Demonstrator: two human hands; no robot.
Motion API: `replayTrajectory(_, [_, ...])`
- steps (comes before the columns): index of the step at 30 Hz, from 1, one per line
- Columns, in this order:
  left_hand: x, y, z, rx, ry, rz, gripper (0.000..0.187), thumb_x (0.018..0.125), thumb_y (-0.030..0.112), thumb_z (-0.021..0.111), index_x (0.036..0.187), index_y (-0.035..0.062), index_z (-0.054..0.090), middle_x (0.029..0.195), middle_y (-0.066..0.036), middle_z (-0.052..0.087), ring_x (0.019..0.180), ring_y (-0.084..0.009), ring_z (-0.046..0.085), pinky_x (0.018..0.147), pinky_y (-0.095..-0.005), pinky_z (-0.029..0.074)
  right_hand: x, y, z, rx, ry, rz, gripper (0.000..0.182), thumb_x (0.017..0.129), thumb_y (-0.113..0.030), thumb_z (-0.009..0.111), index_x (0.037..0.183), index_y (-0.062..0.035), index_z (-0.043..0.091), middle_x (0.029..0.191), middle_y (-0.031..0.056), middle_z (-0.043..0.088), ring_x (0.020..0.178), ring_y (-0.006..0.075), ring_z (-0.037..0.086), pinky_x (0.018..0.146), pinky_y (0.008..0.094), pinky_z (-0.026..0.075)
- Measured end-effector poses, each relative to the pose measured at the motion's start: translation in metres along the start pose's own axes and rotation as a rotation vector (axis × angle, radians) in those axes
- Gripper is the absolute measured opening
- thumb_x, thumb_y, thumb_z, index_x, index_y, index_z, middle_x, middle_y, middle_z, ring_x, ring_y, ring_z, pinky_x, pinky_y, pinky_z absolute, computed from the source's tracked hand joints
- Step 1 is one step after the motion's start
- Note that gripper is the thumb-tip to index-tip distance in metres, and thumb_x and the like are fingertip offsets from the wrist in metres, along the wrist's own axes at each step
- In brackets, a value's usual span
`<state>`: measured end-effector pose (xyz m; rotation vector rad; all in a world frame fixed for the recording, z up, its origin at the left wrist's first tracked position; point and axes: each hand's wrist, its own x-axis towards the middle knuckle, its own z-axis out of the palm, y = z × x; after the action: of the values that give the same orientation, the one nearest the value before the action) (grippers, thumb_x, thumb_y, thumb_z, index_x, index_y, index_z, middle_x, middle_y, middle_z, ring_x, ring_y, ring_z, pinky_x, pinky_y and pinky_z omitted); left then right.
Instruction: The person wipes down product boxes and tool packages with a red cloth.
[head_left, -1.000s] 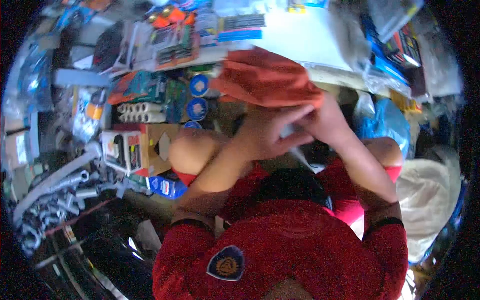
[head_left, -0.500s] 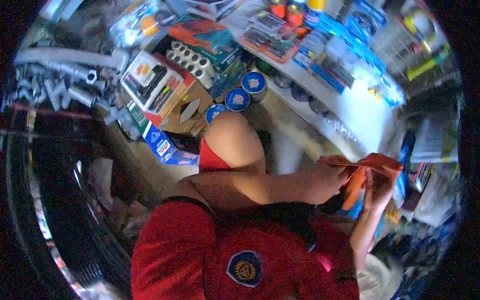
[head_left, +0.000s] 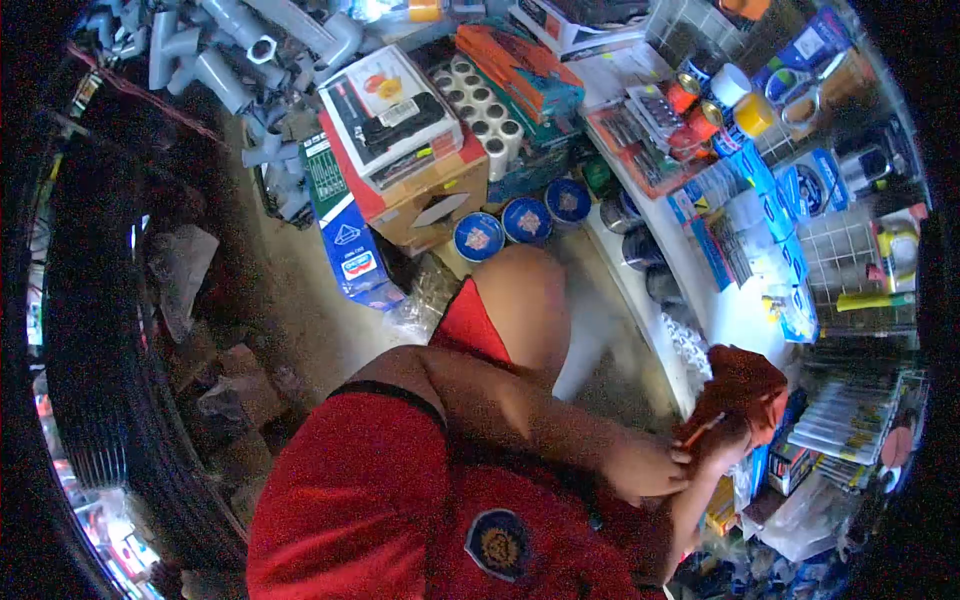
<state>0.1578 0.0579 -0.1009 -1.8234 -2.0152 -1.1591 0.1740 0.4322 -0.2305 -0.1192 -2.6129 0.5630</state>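
An orange-brown cloth-like piece (head_left: 740, 390), possibly a glove, is bunched at the right beside the white shelf. My right hand (head_left: 727, 440) is closed on its lower part, and the cloth covers most of the fingers. Reaching across my body, my left hand (head_left: 655, 470) has its fingers curled against my right wrist, close to the cloth's lower edge. Whether those left fingers pinch anything is hidden. My bare knee (head_left: 520, 300) is raised in front of me.
Blue-lidded cans (head_left: 527, 219) stand on the floor beyond my knee. Stacked boxes (head_left: 430, 195) are left of them, with grey pipe fittings (head_left: 225, 80) behind. A white shelf (head_left: 680, 290) with packaged goods runs along the right. A dark tyre-like shape (head_left: 100, 400) fills the left.
The cloth was stretched between both hands; now it is bunched over my right hand. My left hand has moved down to my right wrist. The view has turned, shifting the boxes and cans rightward.
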Motion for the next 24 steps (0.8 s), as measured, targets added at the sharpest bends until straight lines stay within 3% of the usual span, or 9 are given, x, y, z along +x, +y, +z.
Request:
replayTrajectory(2, [0.028, -0.020, -0.075, -0.391, -0.150, 0.106, 0.053, 0.086, 0.025, 0.066, 0.129, -0.0016, 0.052, 0.110, -0.021, 0.064, 0.107, -0.0382, 0.061, 0.095, -0.0499, 0.047, 0.008, -0.008, -0.008, -0.299, 0.244, 0.005, 0.055, 0.098, -0.036, 0.053, 0.145, -0.0105, 0.040, 0.141, 0.0063, 0.050, 0.133, 0.0213, 0.046, 0.112, 0.0381, 0.035])
replayTrajectory(4, [0.030, -0.047, -0.118, -0.341, 0.170, 0.051, 0.050, 0.086, 0.025, 0.065, 0.128, 0.0011, 0.054, 0.102, -0.020, 0.065, 0.099, -0.0400, 0.064, 0.088, -0.0513, 0.049, 0.017, -0.029, -0.039, -0.609, 0.489, 0.025, 0.059, 0.095, -0.035, 0.059, 0.145, -0.0107, 0.040, 0.142, 0.0077, 0.050, 0.130, 0.0230, 0.049, 0.107, 0.0376, 0.040])
replayTrajectory(6, [0.013, -0.070, -0.176, -0.232, 0.418, -0.142, 0.045, 0.089, 0.025, 0.064, 0.127, 0.0041, 0.056, 0.102, -0.020, 0.065, 0.098, -0.0405, 0.063, 0.088, -0.0495, 0.049, 0.068, -0.131, -0.060, -0.685, 0.609, -0.033, 0.039, 0.086, -0.009, 0.069, 0.122, 0.0055, 0.063, 0.125, 0.0190, 0.064, 0.110, 0.0312, 0.064, 0.100, 0.0419, 0.051])
replayTrajectory(10, [-0.030, -0.115, -0.236, 0.064, 0.510, -0.528, 0.051, 0.089, 0.029, 0.068, 0.132, 0.0040, 0.057, 0.109, -0.022, 0.065, 0.101, -0.0403, 0.062, 0.090, -0.0476, 0.049, 0.093, -0.134, -0.072, 0.049, 0.542, -0.050, 0.058, 0.096, -0.039, 0.056, 0.137, 0.0019, 0.051, 0.138, 0.0160, 0.056, 0.122, 0.0324, 0.056, 0.108, 0.0495, 0.044])
replayTrajectory(12, [-0.061, -0.139, -0.246, 0.226, 0.375, -0.814, 0.053, 0.091, 0.032, 0.067, 0.137, 0.0091, 0.055, 0.123, -0.020, 0.063, 0.115, -0.0382, 0.059, 0.103, -0.0463, 0.045, 0.108, -0.190, -0.076, 1.404, 0.823, 0.596, 0.069, 0.097, -0.054, 0.042, 0.144, -0.0048, 0.045, 0.149, 0.0131, 0.046, 0.134, 0.0336, 0.045, 0.116, 0.0546, 0.032])
replayTrajectory(13, [-0.071, -0.152, -0.253, 0.264, 0.348, -0.861, 0.053, 0.091, 0.032, 0.067, 0.137, 0.0097, 0.054, 0.124, -0.022, 0.062, 0.116, -0.0385, 0.059, 0.104, -0.0459, 0.044, 0.113, -0.201, -0.078, 1.429, 0.842, 0.670, 0.073, 0.096, -0.062, 0.037, 0.147, -0.0097, 0.043, 0.153, 0.0132, 0.041, 0.140, 0.0342, 0.038, 0.120, 0.0570, 0.022])
replayTrajectory(18, [-0.093, -0.225, -0.274, 0.509, 0.414, -0.900, 0.058, 0.084, 0.030, 0.071, 0.136, 0.0078, 0.055, 0.124, -0.025, 0.061, 0.116, -0.0433, 0.057, 0.101, -0.0486, 0.046, 0.083, -0.098, -0.053, 1.236, 0.387, 0.325, 0.064, 0.102, -0.051, 0.038, 0.147, -0.0061, 0.040, 0.148, 0.0129, 0.046, 0.134, 0.0326, 0.046, 0.112, 0.0497, 0.037])
replayTrajectory(22, [-0.084, -0.273, -0.287, 0.968, 0.119, -1.069, 0.078, 0.081, 0.046, 0.070, 0.141, 0.0024, 0.047, 0.149, -0.025, 0.041, 0.131, -0.0539, 0.038, 0.109, -0.0575, 0.035, 0.086, -0.091, -0.049, 0.484, 0.229, -0.037, 0.063, 0.103, -0.053, 0.035, 0.146, -0.0071, 0.042, 0.144, 0.0126, 0.049, 0.130, 0.0322, 0.049, 0.111, 0.0520, 0.038])
replayTrajectory(24, [-0.084, -0.314, -0.292, 1.070, 0.000, -1.054, 0.090, 0.080, 0.052, 0.070, 0.147, -0.0005, 0.039, 0.156, -0.026, 0.031, 0.137, -0.0577, 0.029, 0.112, -0.0594, 0.031, 0.101, -0.137, -0.058, 1.514, 0.186, 0.107, 0.062, 0.103, -0.053, 0.034, 0.146, -0.0086, 0.042, 0.145, 0.0128, 0.049, 0.130, 0.0328, 0.049, 0.113, 0.0527, 0.034])
